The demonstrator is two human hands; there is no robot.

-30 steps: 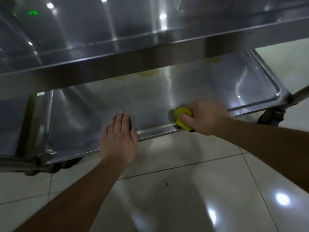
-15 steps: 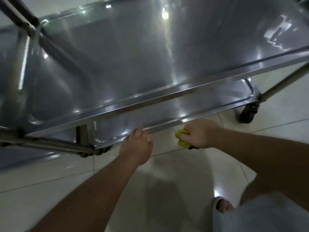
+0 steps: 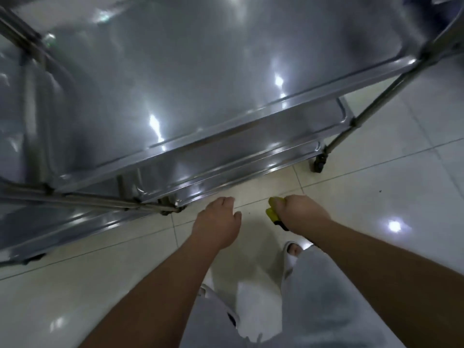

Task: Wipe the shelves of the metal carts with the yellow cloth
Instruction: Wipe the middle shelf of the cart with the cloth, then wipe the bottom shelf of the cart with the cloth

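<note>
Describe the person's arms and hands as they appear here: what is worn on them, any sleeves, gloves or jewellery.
Both forearms are bare up to the frame edge, with no sleeves in view. The left hand and the right hand wear no gloves, and no rings, watch or bracelet show on the visible sides. Lower down, light grey trousers and white open-toed slippers are visible.

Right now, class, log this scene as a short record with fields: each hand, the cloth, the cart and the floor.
left hand: holds nothing, fingers loosely curled, over the floor near the cart's lowest shelf edge
right hand: grips the yellow cloth
yellow cloth: bunched in the fist, off the shelves
metal cart: stacked shiny shelves, black caster at the right corner
floor: pale glossy tiles
</note>
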